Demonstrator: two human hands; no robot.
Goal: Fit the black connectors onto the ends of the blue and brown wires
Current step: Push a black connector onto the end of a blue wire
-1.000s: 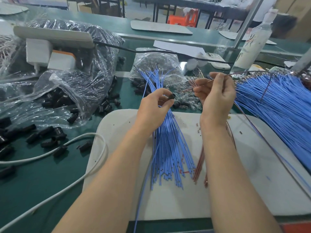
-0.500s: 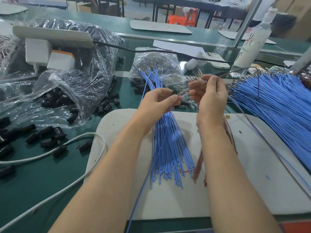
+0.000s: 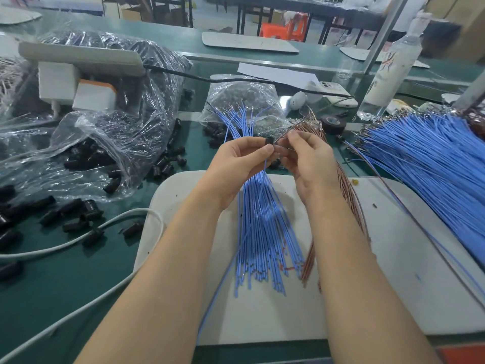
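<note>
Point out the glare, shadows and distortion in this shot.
Head view: light glares white off the crinkled plastic bags; the left hand and right hand cast a soft shadow on the blue wires and white board; wide-angle stretch shows toward the edges, where the metal post leans; the bottle looks soft, the black connector fairly sharp.

One wide-angle camera, worn on the head, looks forward and down onto the green worktop (image 3: 78, 279), close over the left hand (image 3: 236, 164) and right hand (image 3: 311, 164), which sit mid-frame.
</note>
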